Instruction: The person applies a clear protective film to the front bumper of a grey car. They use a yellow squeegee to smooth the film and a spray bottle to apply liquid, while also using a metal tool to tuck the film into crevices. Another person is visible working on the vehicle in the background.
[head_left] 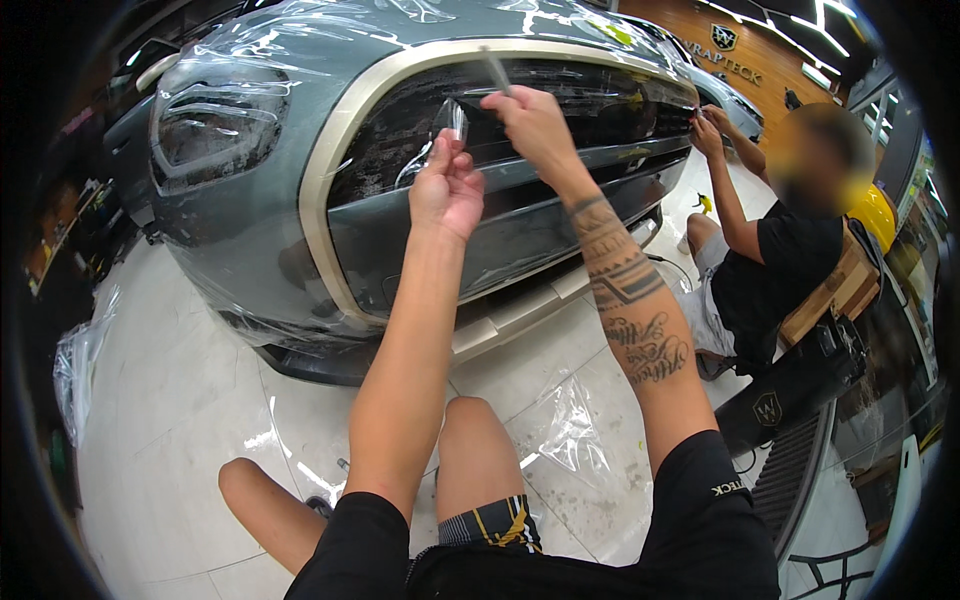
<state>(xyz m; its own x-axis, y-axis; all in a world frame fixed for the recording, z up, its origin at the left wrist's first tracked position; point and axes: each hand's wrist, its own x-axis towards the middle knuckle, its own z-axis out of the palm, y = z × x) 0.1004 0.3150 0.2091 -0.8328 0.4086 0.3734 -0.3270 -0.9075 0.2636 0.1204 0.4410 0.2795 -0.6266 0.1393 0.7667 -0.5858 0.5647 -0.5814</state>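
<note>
The left hand [447, 195] is palm up before the car's dark grille [400, 150], its thumb and forefinger pinched together on a lifted edge of clear film [455, 114], the other fingers loosely curled. That held flap stands up from the fingertips, its long axis close to upright, in front of the grille's left half. The right hand [532, 130], higher and just to the right, has its fingers closed around one end of a slim tool [496, 72]; blurred, this points up and slightly left, its far end over the pale grille surround [316, 190]. The grille's own long axis runs across the car's front, toward a seated co-worker [790, 260] on the right.
</note>
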